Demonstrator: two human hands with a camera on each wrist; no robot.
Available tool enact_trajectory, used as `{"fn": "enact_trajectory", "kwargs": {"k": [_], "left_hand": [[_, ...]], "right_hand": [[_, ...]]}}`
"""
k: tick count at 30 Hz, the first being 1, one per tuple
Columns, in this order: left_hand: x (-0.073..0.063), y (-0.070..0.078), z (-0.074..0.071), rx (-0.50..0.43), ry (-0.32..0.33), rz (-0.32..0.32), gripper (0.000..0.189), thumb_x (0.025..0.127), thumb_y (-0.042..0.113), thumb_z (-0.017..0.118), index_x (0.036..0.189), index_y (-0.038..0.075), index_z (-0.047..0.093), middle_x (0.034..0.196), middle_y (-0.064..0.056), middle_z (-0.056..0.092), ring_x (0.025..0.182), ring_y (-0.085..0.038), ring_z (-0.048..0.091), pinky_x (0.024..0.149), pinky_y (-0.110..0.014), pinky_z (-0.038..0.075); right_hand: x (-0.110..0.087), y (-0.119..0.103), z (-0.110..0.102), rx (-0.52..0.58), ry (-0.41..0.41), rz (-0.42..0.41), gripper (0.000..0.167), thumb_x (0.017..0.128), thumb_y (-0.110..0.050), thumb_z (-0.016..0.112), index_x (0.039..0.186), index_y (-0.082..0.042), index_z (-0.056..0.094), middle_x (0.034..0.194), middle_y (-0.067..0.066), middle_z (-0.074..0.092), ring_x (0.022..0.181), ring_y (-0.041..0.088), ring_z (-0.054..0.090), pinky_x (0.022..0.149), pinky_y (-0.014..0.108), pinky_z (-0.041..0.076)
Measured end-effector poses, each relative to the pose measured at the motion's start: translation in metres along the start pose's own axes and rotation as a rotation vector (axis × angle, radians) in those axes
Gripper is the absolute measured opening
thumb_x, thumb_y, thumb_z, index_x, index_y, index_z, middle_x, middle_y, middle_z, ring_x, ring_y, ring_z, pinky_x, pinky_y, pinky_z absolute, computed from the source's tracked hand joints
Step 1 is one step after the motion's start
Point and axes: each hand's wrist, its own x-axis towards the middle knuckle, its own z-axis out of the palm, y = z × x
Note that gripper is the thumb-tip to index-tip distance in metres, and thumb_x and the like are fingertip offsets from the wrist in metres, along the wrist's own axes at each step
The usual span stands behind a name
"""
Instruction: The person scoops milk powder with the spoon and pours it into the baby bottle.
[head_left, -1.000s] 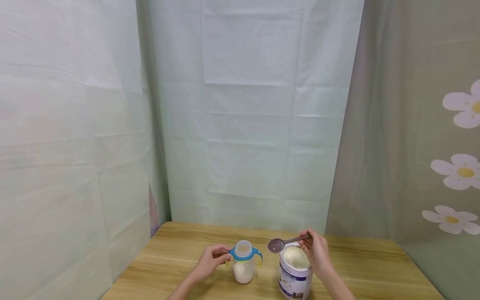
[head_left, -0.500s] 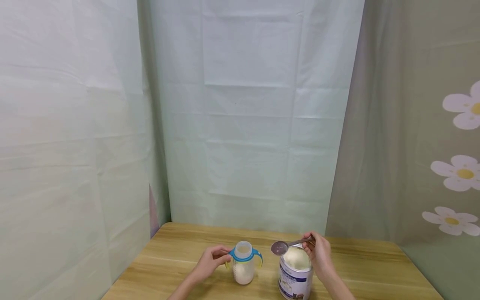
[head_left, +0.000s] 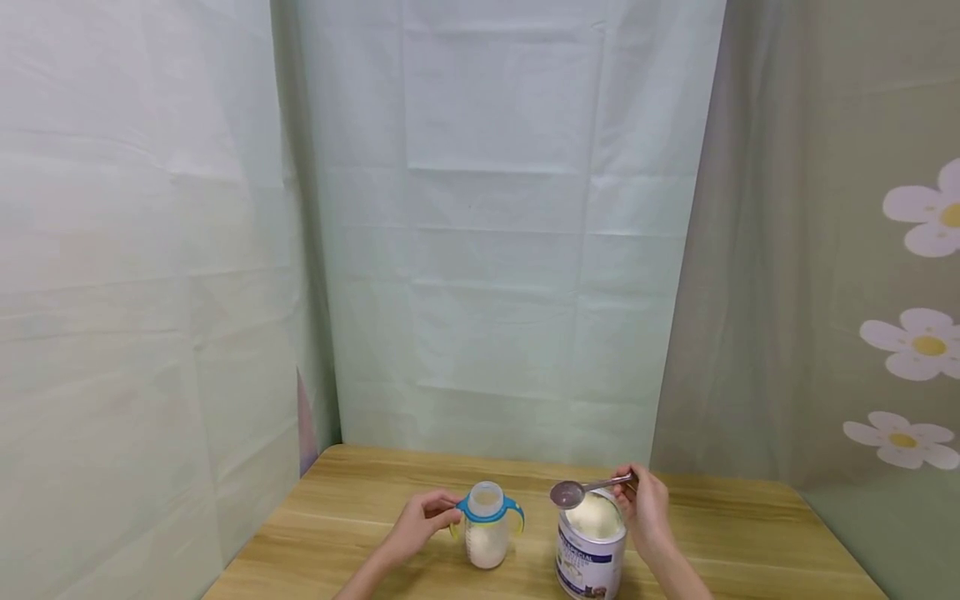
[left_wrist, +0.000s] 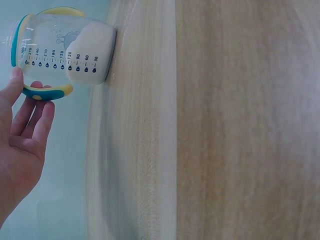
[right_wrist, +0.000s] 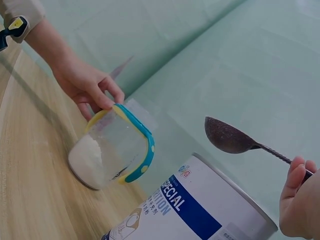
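A clear baby bottle (head_left: 486,543) with blue and yellow handles stands uncapped on the table, white powder heaped inside. My left hand (head_left: 414,527) pinches its left handle (left_wrist: 49,93) between thumb and fingers. To the right is an open milk powder can (head_left: 590,560), pale powder (head_left: 596,517) visible within its rim. My right hand (head_left: 645,510) grips the end of a dark brown measuring spoon (head_left: 567,495) by its handle. The spoon's bowl (right_wrist: 227,136) is level above the can's left rim, with only a thin residue showing inside it in the head view.
The wood-grain table (head_left: 375,483) has its far edge against a pale green curtain (head_left: 495,317). More curtains hang at left and right, the right one printed with white flowers (head_left: 903,439).
My right hand has drawn the measuring spoon a little to the right, from near the gap beside the bottle to over the can's rim. The left hand and bottle stay put.
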Motion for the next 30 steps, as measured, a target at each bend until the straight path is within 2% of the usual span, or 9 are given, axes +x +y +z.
{"fn": "enact_trajectory", "kwargs": {"k": [14, 25, 30], "left_hand": [[-0.0007, 0.0003, 0.0009, 0.002, 0.002, 0.032, 0.029, 0.093, 0.019, 0.065, 0.112, -0.002, 0.065, 0.1, -0.012, 0.073, 0.084, -0.011, 0.068, 0.076, -0.031, 0.057], [-0.0014, 0.0021, 0.0015, -0.016, -0.001, 0.042, 0.03, 0.092, 0.02, 0.065, 0.112, -0.003, 0.065, 0.099, -0.009, 0.074, 0.084, -0.01, 0.067, 0.077, -0.032, 0.057], [-0.0017, 0.0028, 0.0014, -0.03, 0.002, 0.014, 0.03, 0.092, 0.019, 0.065, 0.113, -0.002, 0.065, 0.1, -0.01, 0.073, 0.086, -0.012, 0.068, 0.077, -0.028, 0.056]], "right_hand": [[0.0022, 0.0005, -0.0051, -0.038, 0.009, -0.045, 0.038, 0.102, -0.013, 0.031, 0.073, -0.014, 0.056, 0.07, -0.007, 0.059, 0.057, 0.0, 0.051, 0.051, 0.011, 0.044], [0.0016, -0.0004, -0.0065, -0.074, 0.035, -0.021, 0.038, 0.102, -0.014, 0.031, 0.073, -0.015, 0.056, 0.068, -0.008, 0.057, 0.055, 0.0, 0.049, 0.05, 0.011, 0.042], [0.0019, -0.0001, -0.0071, -0.106, 0.057, -0.028, 0.038, 0.102, -0.015, 0.03, 0.073, -0.015, 0.055, 0.067, -0.008, 0.056, 0.055, 0.0, 0.048, 0.05, 0.011, 0.042]]}}
